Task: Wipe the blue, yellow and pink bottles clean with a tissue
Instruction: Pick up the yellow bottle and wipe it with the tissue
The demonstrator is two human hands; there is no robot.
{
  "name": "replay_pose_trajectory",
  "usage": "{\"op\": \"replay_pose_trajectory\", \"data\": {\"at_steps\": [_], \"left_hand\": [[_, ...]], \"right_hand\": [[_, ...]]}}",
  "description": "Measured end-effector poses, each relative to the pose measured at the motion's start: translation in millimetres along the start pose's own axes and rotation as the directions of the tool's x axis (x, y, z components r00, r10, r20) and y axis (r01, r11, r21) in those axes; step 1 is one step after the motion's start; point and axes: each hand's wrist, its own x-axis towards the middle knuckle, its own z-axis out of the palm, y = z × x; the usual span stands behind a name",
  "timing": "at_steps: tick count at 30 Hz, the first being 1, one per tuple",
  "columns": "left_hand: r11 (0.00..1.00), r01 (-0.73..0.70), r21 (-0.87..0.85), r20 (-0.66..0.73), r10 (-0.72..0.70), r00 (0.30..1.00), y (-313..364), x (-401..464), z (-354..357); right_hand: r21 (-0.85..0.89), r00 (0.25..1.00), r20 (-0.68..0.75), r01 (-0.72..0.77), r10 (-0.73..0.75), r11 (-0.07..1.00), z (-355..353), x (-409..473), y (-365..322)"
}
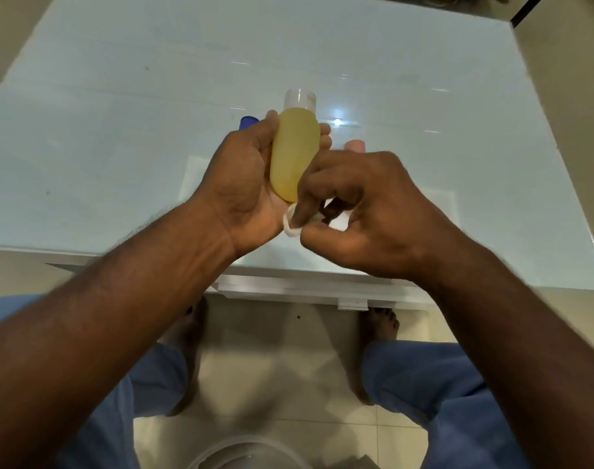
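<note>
Yellow translucent plastic bottle (293, 157) lies gripped in the left hand (251, 187) above the table (119, 130), white cap pointing away; the right hand (363, 214), beside its base, pinches a crumpled white tissue (290, 226).

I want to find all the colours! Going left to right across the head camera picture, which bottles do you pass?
blue bottle peeking out behind the left hand → yellow bottle held in that hand → pink bottle behind the right hand, which pinches the tissue.
</note>
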Motion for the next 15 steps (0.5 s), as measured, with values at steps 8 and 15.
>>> {"op": "replay_pose_trajectory", "data": {"at_steps": [8, 15], "left_hand": [[0.996, 0.001, -0.086, 0.044, 0.003, 0.999, 0, -2, 1], [0.988, -0.022, -0.151, 0.010, 0.023, 1.000, -2, -6, 6]], "right_hand": [[0.141, 0.886, -0.463, 0.039, 0.031, 0.989, -24, 8, 11], [0.164, 0.898, -0.433, 0.000, 0.072, 0.986, -9, 8, 7]]}}
